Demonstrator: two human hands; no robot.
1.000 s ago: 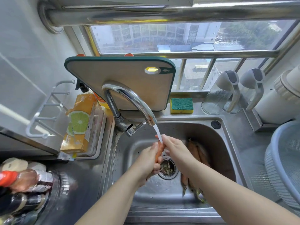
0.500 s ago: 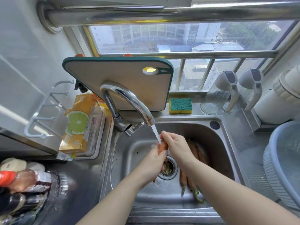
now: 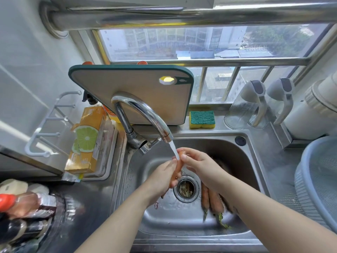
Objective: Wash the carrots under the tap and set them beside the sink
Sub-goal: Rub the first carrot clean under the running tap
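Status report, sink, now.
Left hand and right hand both grip one carrot under the tap stream. More carrots lie in the sink. Nothing blocking.

A brushed stainless-steel sink basin [image 3: 182, 221] is shown, satin grey and beaded with water. It is set in a steel worktop [image 3: 94, 207] with a darker, reflective sheen. A curved chrome tap [image 3: 145, 114] is polished to a mirror gloss. A slim orange carrot [image 3: 178, 166] is seen wet and smooth-skinned. A beige cutting board with a dark green rim [image 3: 127, 92] looks like matt plastic. A yellow foam sponge [image 3: 202, 119] is topped with a rough green scouring layer. Two clear jugs with grey handles [image 3: 240, 110] appear glossy. A pale blue basket [image 3: 310, 189] is made of fine plastic mesh.
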